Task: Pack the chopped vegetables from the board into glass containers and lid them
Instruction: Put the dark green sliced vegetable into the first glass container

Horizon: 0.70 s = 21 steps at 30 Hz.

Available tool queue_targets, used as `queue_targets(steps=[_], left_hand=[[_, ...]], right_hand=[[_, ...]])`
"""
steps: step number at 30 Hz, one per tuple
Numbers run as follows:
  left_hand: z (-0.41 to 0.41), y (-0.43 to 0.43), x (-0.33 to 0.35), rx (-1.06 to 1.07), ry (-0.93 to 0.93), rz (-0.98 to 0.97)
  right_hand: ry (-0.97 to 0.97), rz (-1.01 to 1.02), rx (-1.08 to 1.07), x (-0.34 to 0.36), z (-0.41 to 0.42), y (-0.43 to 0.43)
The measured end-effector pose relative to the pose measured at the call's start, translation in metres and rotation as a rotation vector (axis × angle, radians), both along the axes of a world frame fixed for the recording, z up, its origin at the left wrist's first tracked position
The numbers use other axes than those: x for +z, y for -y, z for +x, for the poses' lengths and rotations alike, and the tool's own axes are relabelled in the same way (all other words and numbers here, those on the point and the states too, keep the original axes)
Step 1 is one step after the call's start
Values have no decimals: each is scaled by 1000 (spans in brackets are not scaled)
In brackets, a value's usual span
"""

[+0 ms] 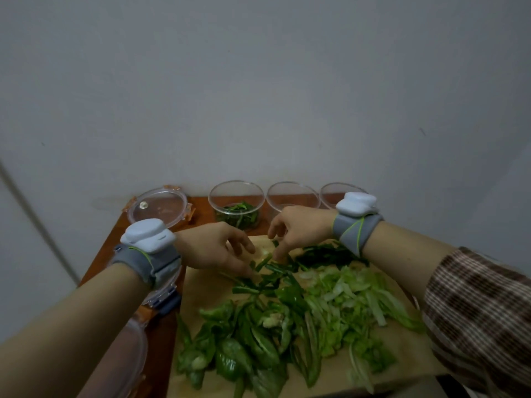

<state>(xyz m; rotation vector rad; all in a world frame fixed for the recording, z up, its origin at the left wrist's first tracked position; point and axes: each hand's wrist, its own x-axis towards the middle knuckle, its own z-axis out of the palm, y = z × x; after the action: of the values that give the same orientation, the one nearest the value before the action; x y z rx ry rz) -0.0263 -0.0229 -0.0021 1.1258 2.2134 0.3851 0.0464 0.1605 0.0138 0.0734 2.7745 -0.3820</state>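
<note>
Green strips: thin dark slivers [268,271] lie at the far end of the board [201,285], right under both hands.
Left grip: the left grip [214,248] reaches in, thumb and fingers parted, tips down on the strips, nothing closed yet.
Right grip: the right grip [298,225] droops fingers-down into the same pile; I cannot tell whether it has pinched any.
Handling: I judge these light, limp and damp. They will slide and dangle, so pinch a bunch mid-length or scoop between both palms.
Rest of the load: pepper chunks [238,349] sit at the board's near-left, and pale leaf shreds [344,297] at its right. They are soft and loose, likely to scatter.
Started container: a glass bowl [236,208] just beyond the board's far edge already holds some greens.
Empty containers: one [293,196] is beyond the board beside it, and another [330,193] is half hidden by the right wristband. Glass, so set things down gently.
Lids: one lid [159,208] lies beyond the board's far-left corner, and more lids [162,297] are off its left edge on the desk [109,248].
In the way: nothing blocks the short lift to the bowl.
</note>
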Motion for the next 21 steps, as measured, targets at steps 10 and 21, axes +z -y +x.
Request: queue_targets(steps=[10,21], left_hand=[[7,-3,-7,-20,-61,-44],[13,-5,-5,-61,-75,-24]], right_hand=[[101,-23,29,-6,10,23],[70,-44,79,-15,9,28]])
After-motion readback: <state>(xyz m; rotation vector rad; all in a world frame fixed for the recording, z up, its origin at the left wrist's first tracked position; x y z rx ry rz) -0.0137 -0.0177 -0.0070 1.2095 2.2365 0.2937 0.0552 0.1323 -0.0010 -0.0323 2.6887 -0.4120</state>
